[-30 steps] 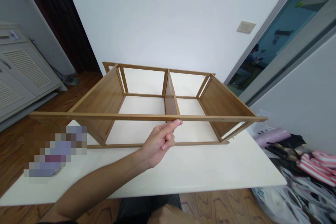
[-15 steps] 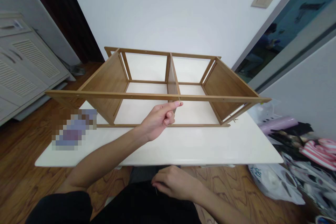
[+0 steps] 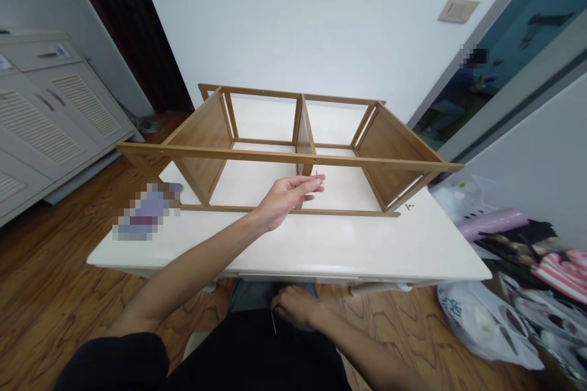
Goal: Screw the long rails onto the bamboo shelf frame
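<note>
Over the white table (image 3: 321,250), left hand (image 3: 288,198) pinches a small metal pin (image 3: 316,175) beside the bamboo shelf frame (image 3: 275,156); right hand (image 3: 296,306) curled at lap, hands well apart.

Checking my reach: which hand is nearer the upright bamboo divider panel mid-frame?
Left hand is nearer, raised just in front of the bamboo divider panel, over the white table. Right hand is farther, down below the table's front edge.
</note>
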`<state>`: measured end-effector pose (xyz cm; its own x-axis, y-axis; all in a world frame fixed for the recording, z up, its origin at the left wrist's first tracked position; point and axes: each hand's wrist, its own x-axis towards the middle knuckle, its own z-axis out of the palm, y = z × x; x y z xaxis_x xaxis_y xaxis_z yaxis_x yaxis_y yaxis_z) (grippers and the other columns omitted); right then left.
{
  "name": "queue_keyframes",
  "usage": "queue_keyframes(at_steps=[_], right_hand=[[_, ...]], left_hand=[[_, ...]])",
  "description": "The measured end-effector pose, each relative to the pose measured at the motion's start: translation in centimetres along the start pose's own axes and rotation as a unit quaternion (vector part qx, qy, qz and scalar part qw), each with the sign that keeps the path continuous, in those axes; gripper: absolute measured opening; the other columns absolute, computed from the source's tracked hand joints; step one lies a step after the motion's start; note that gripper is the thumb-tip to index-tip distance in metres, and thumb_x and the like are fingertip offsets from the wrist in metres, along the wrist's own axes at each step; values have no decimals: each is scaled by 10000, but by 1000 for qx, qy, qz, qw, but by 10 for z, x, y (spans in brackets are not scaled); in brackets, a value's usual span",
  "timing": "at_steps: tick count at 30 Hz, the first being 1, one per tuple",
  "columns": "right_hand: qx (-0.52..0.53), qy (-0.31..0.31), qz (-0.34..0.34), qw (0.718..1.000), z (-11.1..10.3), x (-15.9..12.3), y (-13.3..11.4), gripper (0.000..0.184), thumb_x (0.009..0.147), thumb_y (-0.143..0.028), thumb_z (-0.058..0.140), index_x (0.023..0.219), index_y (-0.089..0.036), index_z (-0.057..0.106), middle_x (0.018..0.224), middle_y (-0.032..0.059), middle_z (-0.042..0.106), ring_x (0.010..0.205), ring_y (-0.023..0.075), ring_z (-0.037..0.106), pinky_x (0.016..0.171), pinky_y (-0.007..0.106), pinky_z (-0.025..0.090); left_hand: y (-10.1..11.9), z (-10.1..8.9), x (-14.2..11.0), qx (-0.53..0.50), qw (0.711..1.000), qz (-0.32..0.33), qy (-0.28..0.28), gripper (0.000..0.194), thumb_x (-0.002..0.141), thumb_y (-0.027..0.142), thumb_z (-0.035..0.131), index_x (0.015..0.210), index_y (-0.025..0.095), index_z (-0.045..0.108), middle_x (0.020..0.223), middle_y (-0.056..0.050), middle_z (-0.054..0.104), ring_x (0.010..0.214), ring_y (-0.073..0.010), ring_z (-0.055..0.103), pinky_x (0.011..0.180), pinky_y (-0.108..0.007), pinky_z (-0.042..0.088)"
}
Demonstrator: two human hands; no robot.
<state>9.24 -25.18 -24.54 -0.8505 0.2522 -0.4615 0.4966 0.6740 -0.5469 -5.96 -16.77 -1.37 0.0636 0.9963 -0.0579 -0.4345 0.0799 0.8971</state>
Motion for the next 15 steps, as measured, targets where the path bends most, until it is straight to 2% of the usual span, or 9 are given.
queue_keyframes(at_steps=[3, 8, 15], right_hand=[[-24, -45, 33, 998, 22, 21, 3, 366, 1011, -402, 676, 1297, -176, 642, 1299, 92, 669, 1110, 235, 687, 946, 460, 603], [-53, -88, 92, 990, 45, 40, -7, 395, 1007, -405, 679, 1328, -182, 627, 1337, 101, 651, 1143, 248, 675, 963, 474, 596], [-53, -89, 181, 978, 46, 41, -23, 405, 1004, -410, 683, 1336, -186, 623, 1349, 102, 645, 1158, 253, 671, 969, 476, 593]], left_hand=[[-4, -3, 0, 21, 1000, 12, -7, 405, 660, 495, 949, 947, 221, 866, 1363, -131, 731, 1126, -245, 675, 954, -365, 460], [-6, -7, 1, 46, 999, 19, -18, 356, 674, 475, 939, 886, 198, 866, 1391, -148, 717, 1197, -275, 646, 976, -377, 453], [-7, -9, 1, 53, 998, 19, -20, 345, 720, 495, 908, 913, 212, 866, 1433, -134, 693, 1176, -269, 660, 1013, -400, 455]])
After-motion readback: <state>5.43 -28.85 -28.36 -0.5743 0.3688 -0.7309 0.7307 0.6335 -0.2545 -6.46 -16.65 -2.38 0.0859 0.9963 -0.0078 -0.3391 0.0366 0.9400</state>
